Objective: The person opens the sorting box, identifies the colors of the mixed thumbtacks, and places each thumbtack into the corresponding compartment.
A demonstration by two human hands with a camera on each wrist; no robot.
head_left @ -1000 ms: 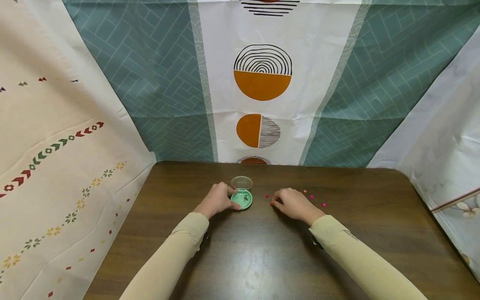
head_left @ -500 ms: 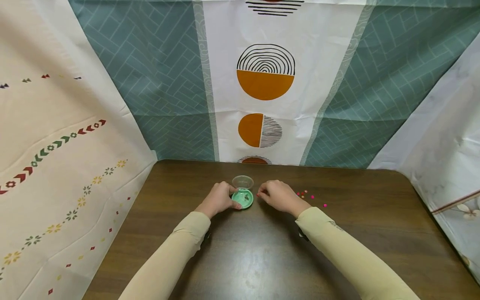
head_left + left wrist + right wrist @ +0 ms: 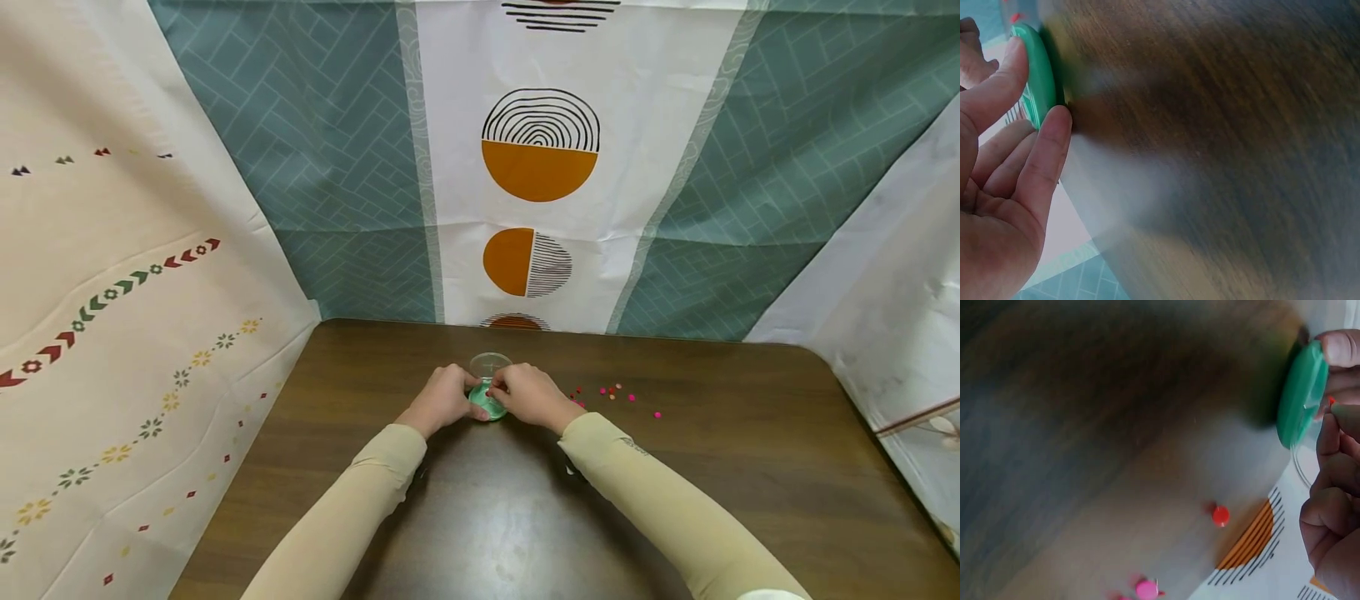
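A small round green case (image 3: 486, 408) lies on the table with its clear lid (image 3: 490, 362) flipped open toward the back. My left hand (image 3: 442, 400) grips the case by its left side, thumb at the front and fingers behind. In the left wrist view the thumb and fingertips press the green rim (image 3: 1040, 75). My right hand (image 3: 529, 397) is over the right side of the case, pinching a small red thumbtack (image 3: 1332, 400) between thumb and finger. The fingers hide part of the case's inside.
Several small red, pink and orange thumbtacks lie scattered right of my right hand, among them a pink thumbtack (image 3: 657, 415) farthest right and a red thumbtack (image 3: 1220, 515). The brown wooden table (image 3: 360, 367) meets a hanging patterned cloth (image 3: 352, 275) at its back edge.
My right hand has picked up a red thumbtack from the table and carried it left to over the green case. My left hand keeps its grip on the case.
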